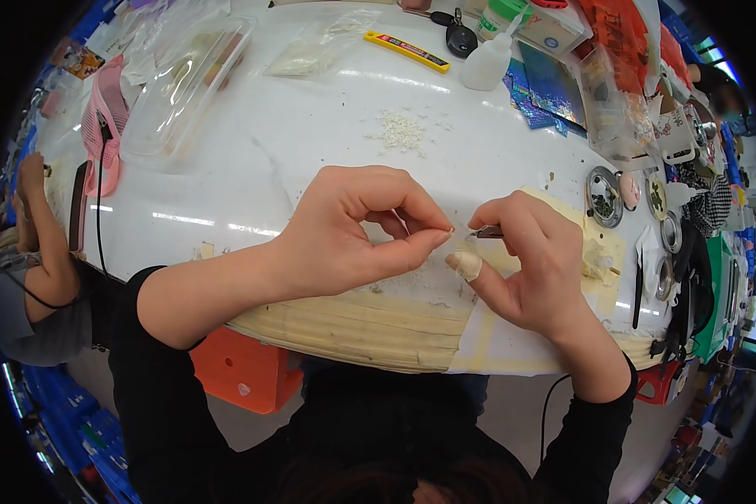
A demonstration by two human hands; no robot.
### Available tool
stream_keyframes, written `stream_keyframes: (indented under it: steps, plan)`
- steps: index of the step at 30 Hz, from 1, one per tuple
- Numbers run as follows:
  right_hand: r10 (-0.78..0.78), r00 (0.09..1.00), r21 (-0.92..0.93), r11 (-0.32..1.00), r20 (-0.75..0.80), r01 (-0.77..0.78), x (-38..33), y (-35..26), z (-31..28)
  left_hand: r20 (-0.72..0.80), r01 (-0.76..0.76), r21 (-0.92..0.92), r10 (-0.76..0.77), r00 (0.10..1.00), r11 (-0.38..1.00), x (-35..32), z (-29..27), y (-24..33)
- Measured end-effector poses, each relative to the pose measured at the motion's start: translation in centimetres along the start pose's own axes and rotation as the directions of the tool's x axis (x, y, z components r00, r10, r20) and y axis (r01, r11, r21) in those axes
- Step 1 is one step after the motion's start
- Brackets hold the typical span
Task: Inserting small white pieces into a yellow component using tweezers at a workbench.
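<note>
My left hand (365,223) is closed in a pinch, thumb against forefinger. A tiny pale piece (451,229) shows at its fingertips, too small to name. Just to its right, my right hand (529,260) curls its fingers round a small dark metal tool (489,233), mostly hidden in the hand. Beige tape (465,265) wraps the right thumb, which stands away from the forefinger. The hands are close together, a small gap between their fingertips. Beyond them a loose pile of small white bits (401,131) lies on the white table (244,160).
A yellow utility knife (406,51), a white squeeze bottle (487,63) and car keys (459,38) lie at the back. Clear plastic boxes (189,92) stand far left. Round metal dishes (605,197) sit right. Tape covers the near edge (353,328). Another person's arm (50,227) shows left.
</note>
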State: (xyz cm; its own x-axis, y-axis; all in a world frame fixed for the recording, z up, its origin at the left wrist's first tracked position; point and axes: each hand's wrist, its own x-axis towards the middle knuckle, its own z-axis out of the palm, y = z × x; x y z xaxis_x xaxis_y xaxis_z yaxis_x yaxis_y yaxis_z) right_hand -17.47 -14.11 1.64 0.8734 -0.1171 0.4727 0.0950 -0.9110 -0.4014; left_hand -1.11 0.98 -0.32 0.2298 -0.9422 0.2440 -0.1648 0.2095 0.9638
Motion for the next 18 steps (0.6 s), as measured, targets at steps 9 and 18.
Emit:
stream_keyframes:
  steps: [9,18]
  plan:
    - [0.031,0.998,-0.218,0.976,0.059,-0.018,-0.48,0.26,0.56,0.014,-0.209,0.273,0.214,0.977,0.939,0.13,0.09,0.41]
    - [0.049,0.994,-0.241,0.97,0.099,-0.024,-0.41,0.01,0.51,0.017,-0.256,0.357,0.268,0.963,0.898,0.17,0.28,0.3]
